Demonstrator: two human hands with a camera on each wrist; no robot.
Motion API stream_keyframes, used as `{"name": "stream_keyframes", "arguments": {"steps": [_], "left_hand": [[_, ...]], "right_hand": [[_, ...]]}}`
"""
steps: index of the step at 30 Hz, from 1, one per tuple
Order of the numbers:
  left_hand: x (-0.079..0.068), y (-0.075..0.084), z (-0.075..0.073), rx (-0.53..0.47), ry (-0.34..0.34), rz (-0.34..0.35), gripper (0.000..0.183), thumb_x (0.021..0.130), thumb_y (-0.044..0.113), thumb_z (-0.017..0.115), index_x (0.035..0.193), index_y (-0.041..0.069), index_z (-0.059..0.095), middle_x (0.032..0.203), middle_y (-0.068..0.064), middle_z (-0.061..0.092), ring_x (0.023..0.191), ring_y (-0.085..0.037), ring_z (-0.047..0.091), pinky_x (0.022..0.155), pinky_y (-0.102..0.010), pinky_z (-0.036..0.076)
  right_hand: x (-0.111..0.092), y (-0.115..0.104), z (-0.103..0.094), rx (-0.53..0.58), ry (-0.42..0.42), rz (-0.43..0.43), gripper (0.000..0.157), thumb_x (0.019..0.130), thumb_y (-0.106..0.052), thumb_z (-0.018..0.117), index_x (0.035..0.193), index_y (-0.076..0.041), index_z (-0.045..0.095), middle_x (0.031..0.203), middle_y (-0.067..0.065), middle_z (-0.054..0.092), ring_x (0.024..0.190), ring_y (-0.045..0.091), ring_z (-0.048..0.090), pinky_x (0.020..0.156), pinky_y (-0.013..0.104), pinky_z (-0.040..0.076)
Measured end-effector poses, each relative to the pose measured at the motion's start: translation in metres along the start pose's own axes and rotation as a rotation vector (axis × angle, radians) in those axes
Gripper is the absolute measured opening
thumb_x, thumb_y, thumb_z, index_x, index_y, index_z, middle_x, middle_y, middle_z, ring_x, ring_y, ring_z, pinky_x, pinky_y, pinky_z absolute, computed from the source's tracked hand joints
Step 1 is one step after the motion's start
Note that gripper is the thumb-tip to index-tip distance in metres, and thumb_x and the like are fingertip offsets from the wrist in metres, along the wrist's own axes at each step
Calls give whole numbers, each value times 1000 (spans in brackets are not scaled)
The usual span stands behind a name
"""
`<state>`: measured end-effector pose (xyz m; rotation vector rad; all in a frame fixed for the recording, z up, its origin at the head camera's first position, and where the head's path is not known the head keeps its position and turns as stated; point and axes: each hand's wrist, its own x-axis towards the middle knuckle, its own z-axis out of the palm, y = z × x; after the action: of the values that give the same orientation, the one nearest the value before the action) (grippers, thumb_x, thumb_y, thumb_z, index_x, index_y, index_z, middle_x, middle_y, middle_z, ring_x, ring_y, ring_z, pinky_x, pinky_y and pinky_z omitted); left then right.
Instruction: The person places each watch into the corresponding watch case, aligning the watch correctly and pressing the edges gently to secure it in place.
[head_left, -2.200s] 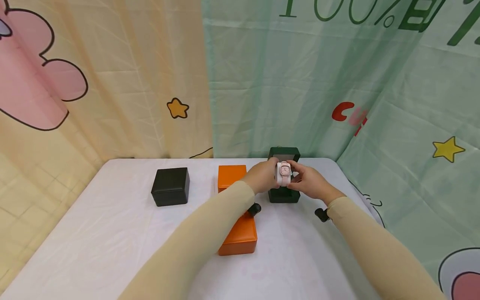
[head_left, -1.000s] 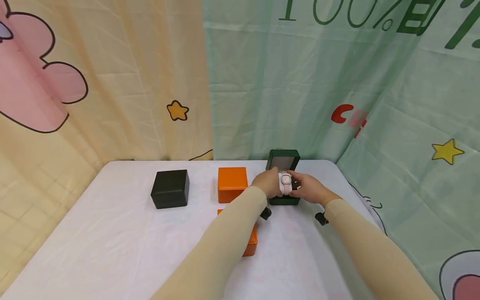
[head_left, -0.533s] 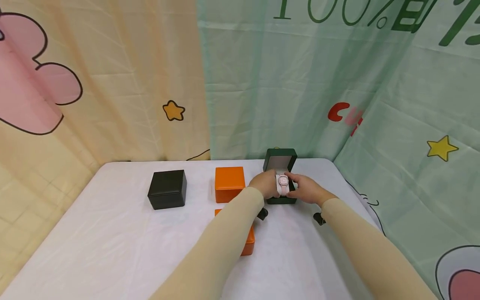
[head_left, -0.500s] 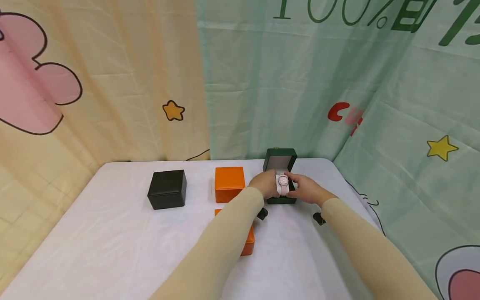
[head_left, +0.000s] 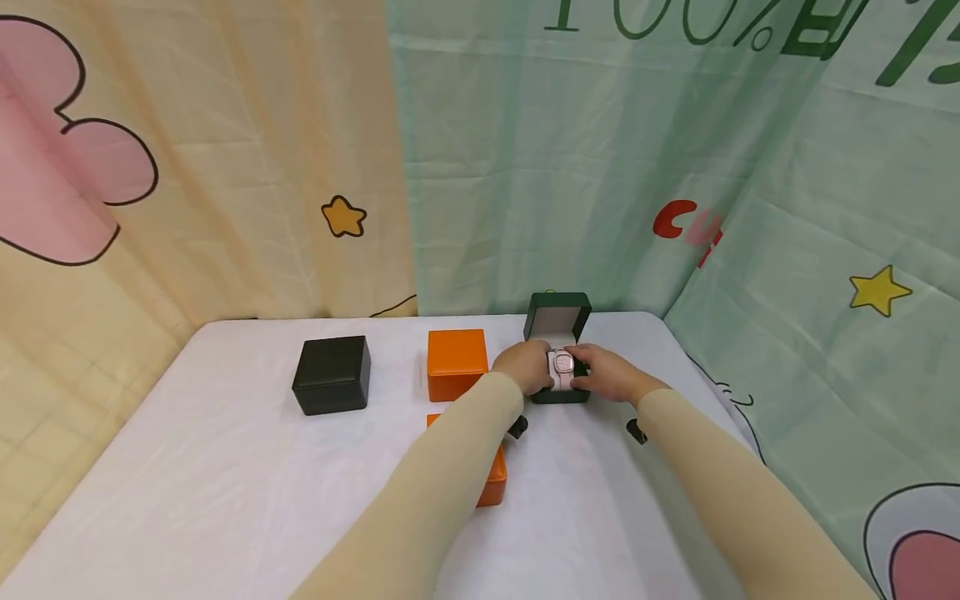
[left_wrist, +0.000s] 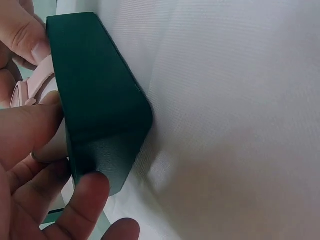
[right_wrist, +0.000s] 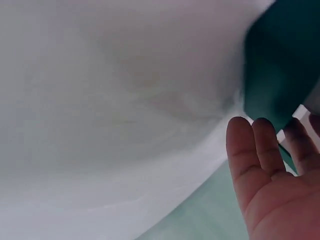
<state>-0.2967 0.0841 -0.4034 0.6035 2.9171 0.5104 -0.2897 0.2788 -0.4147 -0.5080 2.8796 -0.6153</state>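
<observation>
A pink wristwatch (head_left: pixel 563 362) wrapped round a white cushion sits down inside a dark green watch box (head_left: pixel 560 397), whose lid stands raised at the back. My left hand (head_left: pixel 523 367) pinches the cushion's left side. From the right, my right hand (head_left: pixel 609 375) holds it with thumb and fingers. In the left wrist view the pink strap (left_wrist: pixel 44 74) dips behind the wall of the green box (left_wrist: pixel 95 85), and a left fingertip touches that wall. In the right wrist view the outer fingers (right_wrist: pixel 241 145) extend beside the box (right_wrist: pixel 280 65).
To the left are an orange box (head_left: pixel 457 367), a second orange box (head_left: pixel 492 482) partly under my left forearm, and a black box (head_left: pixel 332 375), all with lids down. A white cloth (head_left: pixel 225 467) covers the table. Printed curtains (head_left: pixel 525 167) hang behind and at the sides.
Both hands have lowered the watch on its cushion from in front of the green box's lid down into its base. Over the last half second it has sunk slightly deeper.
</observation>
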Motion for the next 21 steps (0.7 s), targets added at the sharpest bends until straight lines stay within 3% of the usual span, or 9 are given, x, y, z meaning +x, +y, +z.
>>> {"name": "stream_keyframes", "arguments": {"steps": [6, 9, 14, 21], "left_hand": [[0, 1, 0, -15, 8, -6, 48, 92, 31, 83, 135, 15, 68, 121, -1, 76, 98, -18, 67, 93, -36, 58], [0, 0, 1, -41, 8, -16, 52, 92, 31, 83, 138, 16, 64, 123, -1, 76, 98, -19, 67, 91, -35, 58], [-2, 0, 1, -93, 19, -17, 58, 92, 29, 83, 143, 17, 58, 129, -3, 74, 102, -21, 68, 90, -37, 58], [-2, -2, 4, -121, 10, -14, 54, 93, 29, 83, 139, 17, 58, 126, -3, 74, 99, -20, 66, 89, -35, 57]], "right_hand": [[-3, 5, 5, 38, 9, 25, 71, 100, -16, 70, 162, -2, 37, 163, 30, 38, 152, 50, 36, 125, 61, 32], [-2, 5, 7, 70, 14, 64, 75, 101, -18, 70, 164, -5, 33, 165, 26, 38, 151, 47, 40, 124, 60, 35], [-3, 4, 9, 94, 46, 92, 70, 100, -19, 72, 161, -8, 40, 158, 24, 49, 144, 45, 50, 118, 60, 42], [-7, 2, 11, 88, 62, 77, 64, 99, -19, 74, 156, -7, 47, 156, 25, 52, 145, 47, 47, 118, 62, 42]]}}
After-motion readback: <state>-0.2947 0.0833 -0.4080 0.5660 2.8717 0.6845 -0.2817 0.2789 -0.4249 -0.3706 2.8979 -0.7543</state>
